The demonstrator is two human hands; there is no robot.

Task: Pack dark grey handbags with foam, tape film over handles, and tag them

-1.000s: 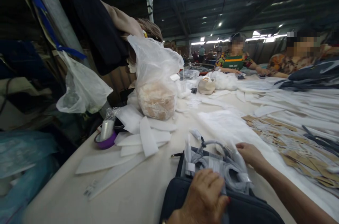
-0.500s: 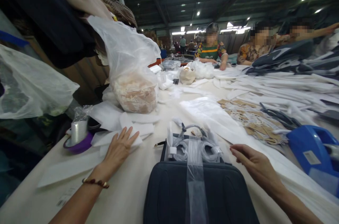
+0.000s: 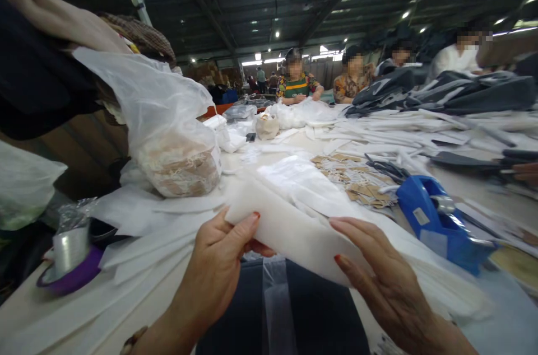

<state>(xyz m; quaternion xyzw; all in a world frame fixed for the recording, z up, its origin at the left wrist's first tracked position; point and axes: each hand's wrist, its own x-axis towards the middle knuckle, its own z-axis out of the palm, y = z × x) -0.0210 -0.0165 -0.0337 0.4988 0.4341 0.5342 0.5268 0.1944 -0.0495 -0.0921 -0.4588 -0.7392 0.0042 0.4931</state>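
Both of my hands hold a white foam sheet (image 3: 290,226) up above the table. My left hand (image 3: 221,257) pinches its left edge with thumb on top. My right hand (image 3: 378,274) grips the sheet's lower right part, fingers curled under it. Below the sheet lies a dark navy case (image 3: 277,316) with a strip of clear tape (image 3: 275,310) across its lid; the sheet hides the case's far end.
A blue tape dispenser (image 3: 437,220) stands to the right. Brown card tags (image 3: 357,178) and scissors (image 3: 389,167) lie beyond it. A plastic bag (image 3: 168,125) sits at left, a purple tape roll (image 3: 71,265) at the table's left edge. White foam strips (image 3: 138,226) cover the table. Several people sit at the far end.
My left hand left the white strips on the table and, with my right hand, lifted a white foam sheet over the dark case. The view turned to the right.
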